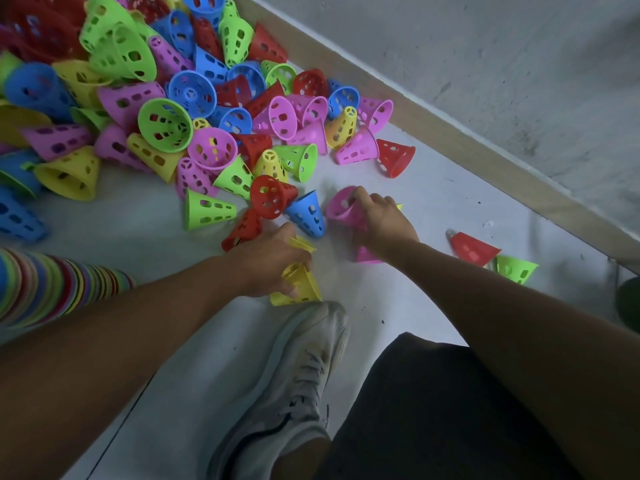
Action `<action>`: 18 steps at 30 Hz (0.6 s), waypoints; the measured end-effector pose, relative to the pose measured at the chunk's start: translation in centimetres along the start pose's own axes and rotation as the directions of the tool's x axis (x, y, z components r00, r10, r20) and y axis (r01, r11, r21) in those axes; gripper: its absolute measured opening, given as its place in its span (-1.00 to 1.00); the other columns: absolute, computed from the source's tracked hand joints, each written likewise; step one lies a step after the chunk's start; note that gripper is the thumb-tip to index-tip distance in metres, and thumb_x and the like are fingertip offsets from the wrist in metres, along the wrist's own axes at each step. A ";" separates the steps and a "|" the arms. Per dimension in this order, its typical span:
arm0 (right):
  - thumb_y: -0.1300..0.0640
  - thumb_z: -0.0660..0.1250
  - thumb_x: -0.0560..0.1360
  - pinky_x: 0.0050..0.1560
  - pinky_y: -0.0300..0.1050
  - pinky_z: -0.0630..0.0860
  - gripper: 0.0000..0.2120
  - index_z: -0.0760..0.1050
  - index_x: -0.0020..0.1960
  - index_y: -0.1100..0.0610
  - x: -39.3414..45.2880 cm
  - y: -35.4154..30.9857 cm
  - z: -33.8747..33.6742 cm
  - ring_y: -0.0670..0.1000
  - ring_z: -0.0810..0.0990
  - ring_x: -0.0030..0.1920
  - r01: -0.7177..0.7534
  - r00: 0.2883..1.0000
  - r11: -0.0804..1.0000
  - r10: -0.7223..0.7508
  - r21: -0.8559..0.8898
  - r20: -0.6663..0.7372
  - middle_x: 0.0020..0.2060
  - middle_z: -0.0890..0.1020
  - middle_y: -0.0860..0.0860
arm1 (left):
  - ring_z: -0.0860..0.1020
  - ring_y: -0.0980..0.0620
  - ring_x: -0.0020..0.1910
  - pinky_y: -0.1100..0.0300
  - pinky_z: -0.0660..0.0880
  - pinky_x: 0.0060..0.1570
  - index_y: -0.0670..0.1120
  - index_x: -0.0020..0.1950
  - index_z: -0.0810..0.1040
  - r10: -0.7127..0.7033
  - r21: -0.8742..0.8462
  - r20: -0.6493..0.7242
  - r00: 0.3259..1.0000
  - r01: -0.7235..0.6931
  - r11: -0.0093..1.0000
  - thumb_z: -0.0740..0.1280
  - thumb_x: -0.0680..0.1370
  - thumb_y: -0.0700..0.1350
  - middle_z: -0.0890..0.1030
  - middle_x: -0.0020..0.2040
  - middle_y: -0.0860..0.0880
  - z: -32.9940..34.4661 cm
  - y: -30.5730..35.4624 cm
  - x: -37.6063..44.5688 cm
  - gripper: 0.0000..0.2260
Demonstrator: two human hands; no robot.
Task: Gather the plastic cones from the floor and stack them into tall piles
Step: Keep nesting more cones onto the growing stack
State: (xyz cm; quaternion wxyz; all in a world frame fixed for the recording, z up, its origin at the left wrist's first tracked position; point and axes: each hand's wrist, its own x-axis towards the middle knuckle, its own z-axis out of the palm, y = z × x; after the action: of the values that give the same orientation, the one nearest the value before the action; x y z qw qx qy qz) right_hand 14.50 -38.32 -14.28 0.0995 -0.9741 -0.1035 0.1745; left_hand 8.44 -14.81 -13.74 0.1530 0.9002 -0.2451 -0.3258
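Loose cones: I see the heap of cones [166, 109] filling the upper left of the frame, mixed green, blue, pink, yellow and red, lying on their sides and overlapping on the floor [433, 188].
Stacked pile: a long striped stack of nested cones [59, 285] lies at the left edge of the frame, just above my left forearm.
Left hand: my left hand [266, 261] has its fingers curled round the yellow cones [299, 282], at least two, near the frame centre and just above the shoe [294, 368].
Right hand: my right hand [384, 223] pinches the rim of a pink cone [343, 206], fingertips hooked inside its open mouth; a second pink cone [365, 254] shows under the wrist.
Neighbours: a blue cone [308, 213] stands just left of the pink one, a red cone [270, 195] leaning on it.
Strays: a red cone on its side [472, 247] and a green cone [516, 268] touch each other at the right of the frame, well apart from the heap.
Edges: a pale baseboard [450, 126] and grey wall [485, 64] run diagonally from top centre to the right edge.
Open room: bare floor lies between the heap and the baseboard, and at lower centre beside the shoe.
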 end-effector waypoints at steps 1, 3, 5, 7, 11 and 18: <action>0.21 0.37 0.48 -0.12 -0.07 0.38 -0.52 0.31 0.34 0.01 -0.1 0.0 0.1 0.11 0.41 0.13 0.001 1.000 1.000 -0.001 0.014 -0.017 0.10 0.55 0.09 | 0.43 -0.04 0.13 0.12 0.40 0.03 0.14 0.27 0.54 -0.005 -0.012 -0.004 1.000 0.005 1.000 0.50 0.47 0.15 0.23 0.16 0.03 -0.1 0.0 0.0 -0.59; 0.20 0.37 0.49 -0.14 -0.08 0.35 -0.56 0.33 0.32 0.03 -0.2 0.2 0.2 0.09 0.41 0.09 0.007 0.999 0.999 -0.006 0.035 -0.036 0.05 0.57 0.08 | 0.46 -0.06 0.10 0.07 0.46 0.10 0.08 0.17 0.56 -0.024 -0.044 -0.028 0.999 0.023 0.999 0.50 0.47 0.14 0.29 0.17 0.00 -0.1 -0.2 0.0 -0.67; 0.18 0.39 0.49 -0.13 -0.09 0.35 -0.56 0.34 0.31 0.03 -0.2 0.3 0.3 0.05 0.38 0.04 0.003 0.999 0.999 -0.001 0.051 -0.041 0.02 0.57 0.07 | 0.45 -0.08 0.11 0.08 0.44 0.14 0.04 0.13 0.57 -0.032 -0.048 -0.058 0.998 0.029 0.998 0.50 0.47 0.15 0.30 0.16 -0.02 -0.2 -0.4 0.0 -0.67; 0.17 0.40 0.49 -0.12 -0.09 0.37 -0.56 0.34 0.31 0.03 -0.3 0.3 0.1 0.04 0.38 0.01 -0.005 0.999 0.998 0.008 0.064 -0.041 -0.03 0.54 0.04 | 0.39 -0.07 0.09 0.15 0.33 0.06 0.02 0.14 0.57 -0.052 -0.051 -0.085 0.995 0.048 0.998 0.49 0.48 0.16 0.27 0.14 -0.03 -0.4 -0.7 -0.1 -0.67; 0.19 0.35 0.51 -0.13 -0.07 0.42 -0.62 0.38 0.30 0.06 -0.5 -0.1 0.3 0.08 0.48 -0.05 -0.049 0.994 0.984 0.065 0.171 -0.086 -0.10 0.51 -0.02 | 0.47 -0.06 0.00 0.12 0.39 -0.01 0.06 0.09 0.58 -0.118 -0.176 -0.133 0.984 0.094 0.980 0.50 0.47 0.16 0.30 0.15 -0.03 -1.2 -1.2 -0.4 -0.70; 0.25 0.32 0.49 -0.32 0.00 0.66 -0.82 0.52 0.09 0.17 -1.2 -2.1 -0.4 0.10 0.65 -0.28 -0.249 0.950 0.890 0.301 0.383 -0.081 -0.14 0.60 0.09 | 0.49 -0.06 0.05 0.12 0.43 0.07 0.11 0.00 0.55 -0.199 -0.414 -0.236 0.951 0.087 0.906 0.52 0.47 0.11 0.33 0.06 0.01 -2.9 -1.1 -1.9 -0.78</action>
State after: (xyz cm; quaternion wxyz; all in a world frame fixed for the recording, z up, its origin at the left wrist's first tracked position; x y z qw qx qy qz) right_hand 13.17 -36.60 -13.07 0.2612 -0.9526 0.0775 0.1354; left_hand 9.44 -12.51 -11.06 0.3409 0.9019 -0.0828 -0.2521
